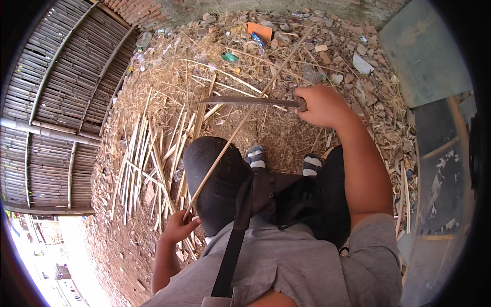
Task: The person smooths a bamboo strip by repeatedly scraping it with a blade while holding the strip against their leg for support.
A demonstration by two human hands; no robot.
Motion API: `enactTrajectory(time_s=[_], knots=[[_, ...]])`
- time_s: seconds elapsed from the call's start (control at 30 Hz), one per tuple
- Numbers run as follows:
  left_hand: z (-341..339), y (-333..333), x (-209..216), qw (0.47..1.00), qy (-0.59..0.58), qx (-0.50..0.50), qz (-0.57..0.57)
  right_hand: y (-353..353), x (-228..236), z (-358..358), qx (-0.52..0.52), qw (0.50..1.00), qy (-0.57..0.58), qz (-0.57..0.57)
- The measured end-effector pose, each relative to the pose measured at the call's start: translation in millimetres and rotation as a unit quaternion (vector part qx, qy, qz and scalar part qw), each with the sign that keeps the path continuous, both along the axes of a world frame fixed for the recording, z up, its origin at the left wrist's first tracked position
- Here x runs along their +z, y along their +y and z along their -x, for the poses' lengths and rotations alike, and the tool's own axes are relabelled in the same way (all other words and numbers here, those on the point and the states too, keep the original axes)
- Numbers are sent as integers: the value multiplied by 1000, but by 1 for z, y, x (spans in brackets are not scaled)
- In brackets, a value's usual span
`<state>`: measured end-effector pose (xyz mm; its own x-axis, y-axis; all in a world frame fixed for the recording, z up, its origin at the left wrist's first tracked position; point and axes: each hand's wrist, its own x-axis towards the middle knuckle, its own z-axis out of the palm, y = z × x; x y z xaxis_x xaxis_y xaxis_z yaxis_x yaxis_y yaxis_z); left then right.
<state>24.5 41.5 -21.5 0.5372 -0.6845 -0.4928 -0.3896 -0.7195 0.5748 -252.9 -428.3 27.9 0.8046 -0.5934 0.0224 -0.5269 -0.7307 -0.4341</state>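
Observation:
In my right hand is the handle of a long machete, fingers wrapped round it, its blade pointing left. The blade crosses a long thin bamboo strip; whether it touches or cuts into the strip I cannot tell. My left hand is closed on the strip's near end beside my left knee. From there the strip slants up over the knee and away to the far right, over the rubble. Many split bamboo strips lie in a loose heap on the ground to the left.
A bamboo slat wall stands on the left, a brick wall at the back. Grey panels line the right side. Straw, broken bricks, an orange piece and green plastic litter the ground ahead.

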Motion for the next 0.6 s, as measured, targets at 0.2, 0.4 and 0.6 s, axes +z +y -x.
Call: enactTrajectory(time_s=[0.2, 0.4, 0.6], knots=[[-9, 2, -8, 999, 25, 18, -34, 10, 4, -9, 39, 999, 20, 7], [-5, -6, -4, 999, 3, -5, -51, -26, -12, 1, -99, 992, -21, -80], [-4, -7, 7, 996, -52, -10, -72, 24, -5, -29, 34, 999, 37, 13]])
